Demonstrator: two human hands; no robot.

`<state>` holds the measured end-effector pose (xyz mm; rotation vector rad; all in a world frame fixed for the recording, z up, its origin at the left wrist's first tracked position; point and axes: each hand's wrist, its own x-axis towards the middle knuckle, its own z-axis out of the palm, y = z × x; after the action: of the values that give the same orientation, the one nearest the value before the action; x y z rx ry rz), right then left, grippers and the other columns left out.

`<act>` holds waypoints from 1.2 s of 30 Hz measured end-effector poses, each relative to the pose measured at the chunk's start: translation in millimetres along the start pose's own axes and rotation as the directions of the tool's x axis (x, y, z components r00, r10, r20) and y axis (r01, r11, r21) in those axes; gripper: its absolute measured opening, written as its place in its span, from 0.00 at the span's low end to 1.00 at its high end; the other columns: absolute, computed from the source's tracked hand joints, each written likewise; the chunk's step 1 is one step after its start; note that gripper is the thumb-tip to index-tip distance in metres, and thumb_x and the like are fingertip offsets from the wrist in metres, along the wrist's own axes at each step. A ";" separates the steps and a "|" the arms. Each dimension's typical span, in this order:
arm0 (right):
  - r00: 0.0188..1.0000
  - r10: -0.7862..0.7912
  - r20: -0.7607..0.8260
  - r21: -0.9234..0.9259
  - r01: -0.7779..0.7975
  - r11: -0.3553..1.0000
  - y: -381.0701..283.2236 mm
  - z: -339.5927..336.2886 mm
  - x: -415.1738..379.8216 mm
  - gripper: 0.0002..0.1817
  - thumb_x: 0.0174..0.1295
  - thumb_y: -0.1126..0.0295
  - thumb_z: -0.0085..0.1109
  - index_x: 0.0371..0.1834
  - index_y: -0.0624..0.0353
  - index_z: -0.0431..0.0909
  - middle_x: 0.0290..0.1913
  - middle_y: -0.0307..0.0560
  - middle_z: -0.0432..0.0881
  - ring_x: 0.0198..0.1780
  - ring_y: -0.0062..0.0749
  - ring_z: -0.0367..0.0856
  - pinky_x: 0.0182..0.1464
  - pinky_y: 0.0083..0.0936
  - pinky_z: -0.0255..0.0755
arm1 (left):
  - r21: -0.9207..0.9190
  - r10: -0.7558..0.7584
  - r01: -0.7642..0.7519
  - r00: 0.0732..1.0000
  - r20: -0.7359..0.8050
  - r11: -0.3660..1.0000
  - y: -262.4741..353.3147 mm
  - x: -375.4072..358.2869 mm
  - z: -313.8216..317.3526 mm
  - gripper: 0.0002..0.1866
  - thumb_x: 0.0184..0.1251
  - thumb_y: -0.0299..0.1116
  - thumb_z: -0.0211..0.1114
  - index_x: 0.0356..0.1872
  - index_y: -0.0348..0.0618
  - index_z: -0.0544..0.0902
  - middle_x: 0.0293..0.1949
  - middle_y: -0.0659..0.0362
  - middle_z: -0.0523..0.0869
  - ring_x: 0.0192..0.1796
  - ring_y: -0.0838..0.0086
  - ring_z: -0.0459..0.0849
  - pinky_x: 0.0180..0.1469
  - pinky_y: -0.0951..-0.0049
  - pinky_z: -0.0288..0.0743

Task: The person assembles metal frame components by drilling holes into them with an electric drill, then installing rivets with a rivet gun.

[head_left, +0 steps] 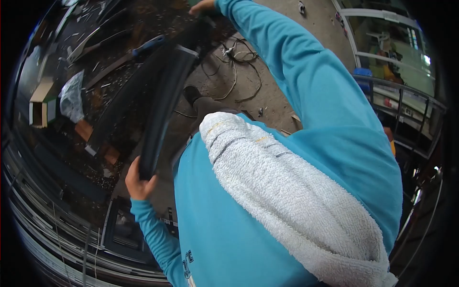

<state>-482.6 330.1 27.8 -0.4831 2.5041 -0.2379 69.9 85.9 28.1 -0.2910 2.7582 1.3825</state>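
Note:
A long black bar (165, 107) slants from lower left to upper right beside the body. My left hand (140, 182) is closed round its lower end, thumb on the near side. At the top edge, my right hand (202, 6) is only partly in view, near dark material beyond the bar's upper end. What its fingers hold, if anything, is hidden. Under and left of the bar is a dark, littered work surface (107, 88). A blue-handled tool (148, 45) lies there, left of the bar.
A small open box (43, 104) and clear plastic wrap (71, 98) lie at the left. Long stacked profiles (62, 234) run along the lower left. Cables (235, 71) lie on the floor near a foot (192, 94). A glazed frame and dark metal rack (406, 95) stand at the right.

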 end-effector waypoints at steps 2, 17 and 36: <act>0.997 0.082 0.001 0.024 -0.082 0.996 2.7 -5.4 -14.3 0.70 0.39 0.37 0.74 0.81 0.43 0.34 0.77 0.63 0.52 0.75 0.60 0.56 0.73 0.48 0.59 | 0.131 0.043 -0.053 0.996 0.076 0.990 7.6 21.5 22.5 0.39 0.40 0.36 0.75 0.60 0.36 0.76 0.51 0.45 0.82 0.50 0.51 0.83 0.54 0.60 0.77; 0.968 0.250 0.003 0.910 -0.106 0.400 110.7 -9.6 -84.5 0.55 0.37 0.49 0.75 0.66 0.70 0.60 0.56 0.60 0.77 0.56 0.47 0.79 0.58 0.35 0.71 | 0.578 0.229 -0.201 0.973 0.026 0.790 -39.3 111.1 56.5 0.32 0.63 0.51 0.67 0.61 0.39 0.75 0.50 0.45 0.77 0.54 0.48 0.74 0.55 0.49 0.68; 0.937 0.244 -0.251 0.959 0.276 -0.071 144.8 51.1 -389.4 0.39 0.40 0.69 0.68 0.63 0.64 0.71 0.48 0.49 0.81 0.48 0.36 0.80 0.53 0.33 0.73 | 0.497 0.127 -0.158 0.987 0.097 0.853 66.2 211.3 126.9 0.35 0.48 0.31 0.74 0.61 0.40 0.72 0.52 0.44 0.75 0.56 0.44 0.73 0.60 0.49 0.66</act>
<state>-195.0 611.6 142.9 0.2727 1.7206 -2.2357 -155.6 194.5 -21.6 -0.0164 3.0012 0.6179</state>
